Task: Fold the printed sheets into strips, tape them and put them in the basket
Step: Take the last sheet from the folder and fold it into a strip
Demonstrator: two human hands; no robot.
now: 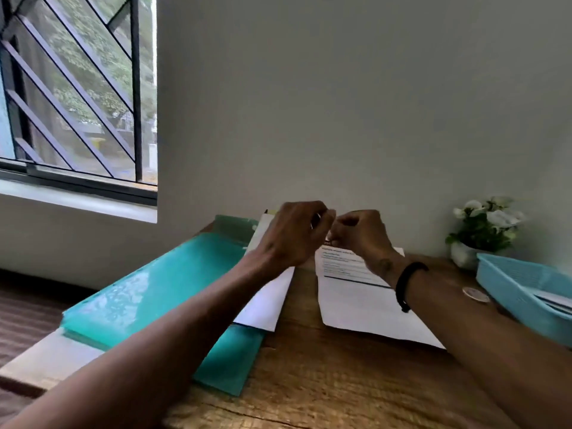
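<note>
Hovering together above the far edge of the wooden worktop point(309, 382), the left hand point(291, 233) and right hand point(360, 235) meet with fingers curled inward, knuckles almost touching. Something small and pale shows between them, but blur hides what it is, so I cannot tell what either grip has hold of.

Below the right wrist lies 1 printed sheet point(362, 301), flat on the worktop, text at its far end. A plain white sheet point(269, 305) lies under the left forearm, partly over a teal folder point(161, 292) that overhangs the worktop's left side.

The light-blue basket point(520, 292) stands at the right edge, with white paper visible inside. A small round disc point(475, 294) lies just beside it, and a potted white-flowered plant point(486, 227) stands behind, against the wall. A black band point(407, 284) circles the right wrist.
</note>
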